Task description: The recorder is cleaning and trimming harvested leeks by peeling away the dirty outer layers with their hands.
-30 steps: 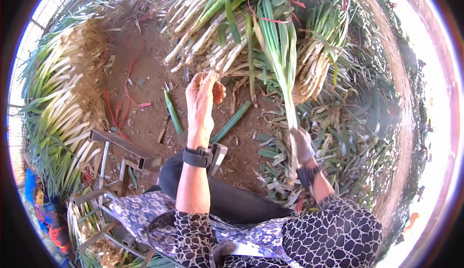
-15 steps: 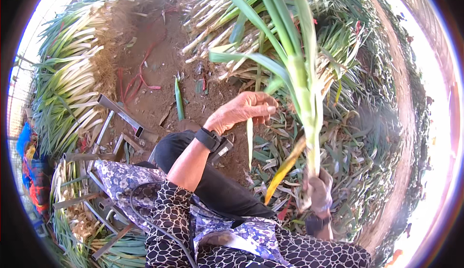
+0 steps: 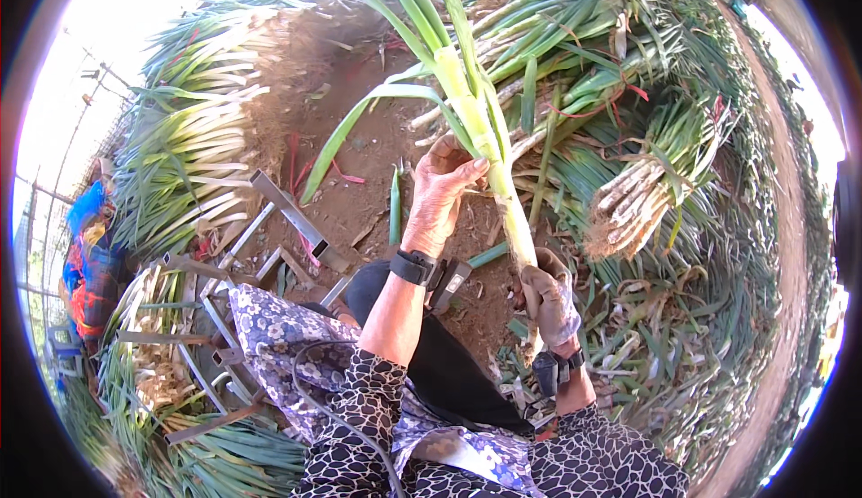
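A long leek (image 3: 512, 215) stands slanted in front of me, its green leaves fanning up to the far left and its pale stem pointing down toward me. My right hand (image 3: 551, 299), in a grey-brown glove, is closed around the lower white stem. Bare, my left hand (image 3: 446, 182) is at the upper stem just below the leaves, thumb and fingers closed on it; some fingertips are hidden behind the stalk. The root end (image 3: 532, 345) shows below the right hand.
Cleaned leeks (image 3: 202, 134) lie stacked at the left, roots inward. A tied leek bundle (image 3: 633, 197) and a larger pile (image 3: 575, 35) lie at the right and far right. Leaf scraps (image 3: 655, 345) cover the near right ground. A metal frame (image 3: 301, 220) stands by my left knee.
My left hand has risen and closed on the upper stem. The yellowed leaf that hung beside the stem no longer shows. The leek now leans more to the left, and the view has shifted.
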Action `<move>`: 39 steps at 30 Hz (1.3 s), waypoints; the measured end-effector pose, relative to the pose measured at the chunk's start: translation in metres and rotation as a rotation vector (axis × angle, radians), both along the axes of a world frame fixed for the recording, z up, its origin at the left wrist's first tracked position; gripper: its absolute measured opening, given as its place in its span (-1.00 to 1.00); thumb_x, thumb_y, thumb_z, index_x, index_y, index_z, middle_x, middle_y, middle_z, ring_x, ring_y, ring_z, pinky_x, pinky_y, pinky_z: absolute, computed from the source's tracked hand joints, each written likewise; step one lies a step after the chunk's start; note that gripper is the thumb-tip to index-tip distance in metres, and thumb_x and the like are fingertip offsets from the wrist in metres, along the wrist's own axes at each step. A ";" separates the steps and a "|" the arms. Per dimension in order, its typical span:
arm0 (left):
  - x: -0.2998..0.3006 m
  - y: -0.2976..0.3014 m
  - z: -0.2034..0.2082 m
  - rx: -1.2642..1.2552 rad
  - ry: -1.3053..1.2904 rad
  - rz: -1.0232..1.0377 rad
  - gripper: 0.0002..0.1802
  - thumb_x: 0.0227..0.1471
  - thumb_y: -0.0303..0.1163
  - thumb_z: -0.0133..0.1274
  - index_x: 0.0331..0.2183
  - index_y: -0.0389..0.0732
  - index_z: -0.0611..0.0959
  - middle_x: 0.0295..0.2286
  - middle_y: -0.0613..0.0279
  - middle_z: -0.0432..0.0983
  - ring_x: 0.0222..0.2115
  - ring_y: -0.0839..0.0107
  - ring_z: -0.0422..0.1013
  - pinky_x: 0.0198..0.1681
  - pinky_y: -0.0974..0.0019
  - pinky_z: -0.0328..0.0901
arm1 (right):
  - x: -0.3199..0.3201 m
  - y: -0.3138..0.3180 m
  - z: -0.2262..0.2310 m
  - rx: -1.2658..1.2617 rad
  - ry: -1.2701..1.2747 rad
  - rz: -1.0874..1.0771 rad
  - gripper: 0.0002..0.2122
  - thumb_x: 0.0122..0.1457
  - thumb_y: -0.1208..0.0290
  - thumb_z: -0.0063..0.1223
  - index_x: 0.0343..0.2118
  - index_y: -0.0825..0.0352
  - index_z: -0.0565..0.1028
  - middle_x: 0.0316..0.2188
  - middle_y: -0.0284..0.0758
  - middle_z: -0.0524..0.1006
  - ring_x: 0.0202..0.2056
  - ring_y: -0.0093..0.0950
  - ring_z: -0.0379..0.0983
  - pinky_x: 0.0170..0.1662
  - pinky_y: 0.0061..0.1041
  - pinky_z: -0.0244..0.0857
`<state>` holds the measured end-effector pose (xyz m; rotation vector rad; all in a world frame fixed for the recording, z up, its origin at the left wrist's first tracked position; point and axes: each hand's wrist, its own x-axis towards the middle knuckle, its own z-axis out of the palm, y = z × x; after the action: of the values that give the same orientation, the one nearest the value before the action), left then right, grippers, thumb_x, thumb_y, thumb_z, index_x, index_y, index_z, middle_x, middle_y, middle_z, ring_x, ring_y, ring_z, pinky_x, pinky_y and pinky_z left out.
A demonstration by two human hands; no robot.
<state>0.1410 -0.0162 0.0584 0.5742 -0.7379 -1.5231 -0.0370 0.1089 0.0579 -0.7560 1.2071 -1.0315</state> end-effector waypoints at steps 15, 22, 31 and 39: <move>-0.006 -0.014 -0.024 -0.060 -0.440 0.315 -0.82 -0.17 -0.55 0.20 -0.52 -0.16 0.49 -0.58 0.44 0.41 -0.57 0.68 0.29 -0.52 0.58 0.20 | 0.023 -0.023 -0.002 0.029 0.028 -0.062 -0.79 0.08 0.35 -0.02 -0.30 0.38 0.42 -0.63 -0.46 0.36 -0.67 -0.68 0.25 -0.63 -0.69 0.18; -0.022 0.013 -0.028 0.138 -0.432 -0.151 -0.74 -0.08 -0.19 0.22 -0.44 -0.12 0.54 -0.61 0.42 0.43 -0.65 0.64 0.27 -0.58 0.53 0.19 | 0.009 -0.095 -0.051 -0.178 0.125 -0.116 -0.85 0.10 0.43 -0.06 -0.33 0.39 0.46 -0.64 -0.44 0.38 -0.72 -0.68 0.21 -0.65 -0.66 0.11; 0.016 -0.012 -0.036 0.378 -0.196 0.163 -0.40 0.05 0.13 -0.06 -0.26 -0.30 0.51 -0.63 0.29 0.46 -0.68 0.53 0.35 -0.62 0.48 0.27 | -0.015 -0.016 -0.036 -0.105 0.284 -0.055 -0.76 0.07 0.34 -0.05 -0.25 0.39 0.41 -0.61 -0.44 0.37 -0.64 -0.71 0.26 -0.59 -0.72 0.18; 0.020 -0.013 -0.007 0.140 0.135 0.007 -0.50 0.04 0.08 0.00 -0.19 -0.16 0.51 -0.44 0.28 0.51 -0.44 0.46 0.42 -0.34 0.37 0.30 | -0.008 0.012 -0.039 -0.140 0.208 0.217 -0.56 0.06 0.11 -0.05 -0.16 0.41 0.39 -0.47 -0.40 0.38 -0.48 -0.65 0.25 -0.40 -0.64 0.16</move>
<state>0.1607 -0.0292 0.0512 0.5710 -0.5290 -1.5989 -0.0452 0.1208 0.0184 -1.1009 1.2056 -0.8790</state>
